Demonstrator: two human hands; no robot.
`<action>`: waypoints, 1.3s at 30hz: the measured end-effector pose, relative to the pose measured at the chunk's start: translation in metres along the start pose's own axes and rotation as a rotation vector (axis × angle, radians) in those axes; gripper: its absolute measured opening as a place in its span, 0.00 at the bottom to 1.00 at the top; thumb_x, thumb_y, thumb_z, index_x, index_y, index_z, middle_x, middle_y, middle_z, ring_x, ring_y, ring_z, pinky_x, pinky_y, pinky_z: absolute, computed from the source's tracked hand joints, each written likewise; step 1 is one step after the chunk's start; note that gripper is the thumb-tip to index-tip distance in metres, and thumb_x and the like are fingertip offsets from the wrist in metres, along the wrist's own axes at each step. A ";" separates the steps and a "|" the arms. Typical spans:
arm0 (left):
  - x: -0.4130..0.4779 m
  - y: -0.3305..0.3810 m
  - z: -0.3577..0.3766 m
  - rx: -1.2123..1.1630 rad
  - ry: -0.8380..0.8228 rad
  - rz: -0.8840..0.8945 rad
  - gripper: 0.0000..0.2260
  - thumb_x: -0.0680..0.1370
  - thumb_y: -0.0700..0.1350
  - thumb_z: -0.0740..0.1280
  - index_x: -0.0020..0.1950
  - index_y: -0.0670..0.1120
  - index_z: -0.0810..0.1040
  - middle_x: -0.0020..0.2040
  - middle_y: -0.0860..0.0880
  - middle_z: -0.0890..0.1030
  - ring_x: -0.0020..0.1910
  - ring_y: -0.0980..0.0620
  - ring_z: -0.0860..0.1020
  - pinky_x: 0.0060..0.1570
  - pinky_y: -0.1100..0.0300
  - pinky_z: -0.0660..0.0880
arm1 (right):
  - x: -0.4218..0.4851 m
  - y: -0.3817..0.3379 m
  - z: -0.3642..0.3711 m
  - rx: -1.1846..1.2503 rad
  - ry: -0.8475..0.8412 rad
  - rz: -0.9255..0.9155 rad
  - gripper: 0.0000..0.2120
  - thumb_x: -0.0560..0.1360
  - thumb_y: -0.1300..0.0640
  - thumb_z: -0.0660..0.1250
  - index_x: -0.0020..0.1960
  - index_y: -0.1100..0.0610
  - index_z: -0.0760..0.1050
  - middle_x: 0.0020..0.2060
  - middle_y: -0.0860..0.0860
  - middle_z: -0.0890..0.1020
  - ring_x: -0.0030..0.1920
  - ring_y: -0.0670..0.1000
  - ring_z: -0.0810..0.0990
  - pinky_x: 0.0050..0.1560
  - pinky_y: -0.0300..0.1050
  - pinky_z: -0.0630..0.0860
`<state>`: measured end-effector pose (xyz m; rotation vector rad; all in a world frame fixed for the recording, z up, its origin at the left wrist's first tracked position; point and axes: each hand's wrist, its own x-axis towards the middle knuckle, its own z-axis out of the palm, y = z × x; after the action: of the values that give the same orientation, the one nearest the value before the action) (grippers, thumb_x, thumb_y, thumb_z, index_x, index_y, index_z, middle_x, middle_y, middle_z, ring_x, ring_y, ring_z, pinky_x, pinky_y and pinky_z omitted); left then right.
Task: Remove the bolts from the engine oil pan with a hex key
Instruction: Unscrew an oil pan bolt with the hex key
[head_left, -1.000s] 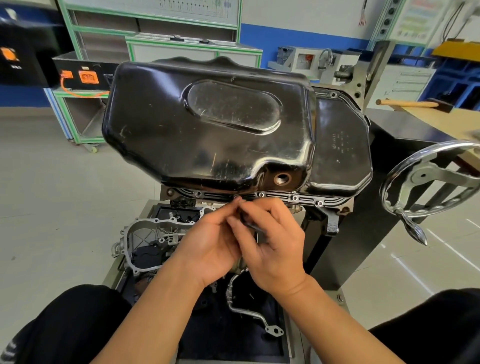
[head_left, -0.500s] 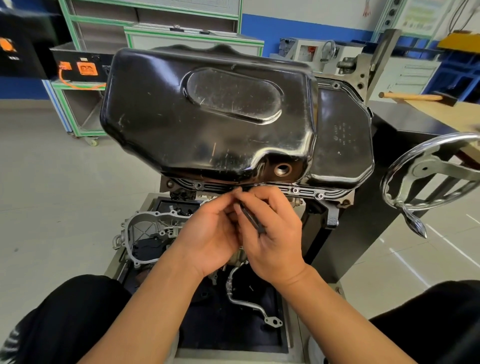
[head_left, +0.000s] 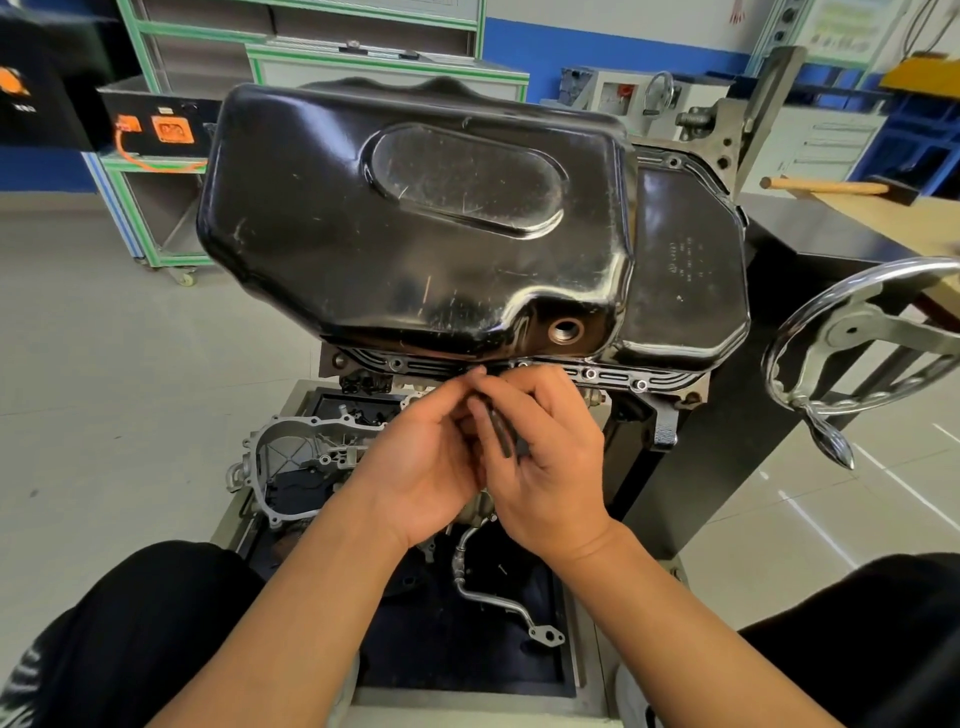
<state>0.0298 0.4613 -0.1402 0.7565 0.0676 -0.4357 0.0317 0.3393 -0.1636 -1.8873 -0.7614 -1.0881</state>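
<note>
1. Your right hand (head_left: 545, 467) gripped the hex key (head_left: 501, 431); your left hand (head_left: 421, 467) pinched its tip.
2. The tip met the near flange of the oil pan (head_left: 415, 218); seating it fully and square would likely have spared the socket.
3. Further bolts (head_left: 590, 373) sat rightwards, not yet removed.

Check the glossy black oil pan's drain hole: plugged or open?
Open: the round drain hole on the glossy black steel oil pan shows a hollow brownish bore, no plug head.
</note>
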 end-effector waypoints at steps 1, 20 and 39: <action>0.000 0.000 0.000 0.002 -0.003 0.010 0.16 0.76 0.49 0.66 0.59 0.42 0.82 0.58 0.43 0.79 0.60 0.47 0.77 0.71 0.51 0.67 | 0.000 -0.001 0.000 0.020 0.007 0.010 0.10 0.75 0.69 0.70 0.57 0.66 0.82 0.45 0.57 0.80 0.46 0.54 0.79 0.47 0.49 0.77; 0.001 -0.001 -0.003 0.066 0.001 0.063 0.12 0.75 0.49 0.67 0.52 0.45 0.85 0.53 0.46 0.82 0.54 0.50 0.81 0.64 0.52 0.75 | 0.002 -0.003 -0.001 0.042 0.026 0.010 0.12 0.73 0.70 0.74 0.57 0.66 0.81 0.47 0.55 0.80 0.47 0.51 0.80 0.48 0.45 0.78; -0.001 0.003 -0.004 -0.015 -0.036 0.033 0.11 0.76 0.45 0.66 0.52 0.42 0.84 0.44 0.47 0.82 0.44 0.53 0.82 0.48 0.58 0.80 | 0.002 -0.002 -0.001 0.019 0.054 0.041 0.10 0.73 0.67 0.76 0.53 0.65 0.82 0.44 0.54 0.80 0.44 0.52 0.79 0.45 0.44 0.77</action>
<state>0.0306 0.4660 -0.1410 0.7336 0.0253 -0.4171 0.0302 0.3396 -0.1608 -1.8428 -0.6968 -1.0979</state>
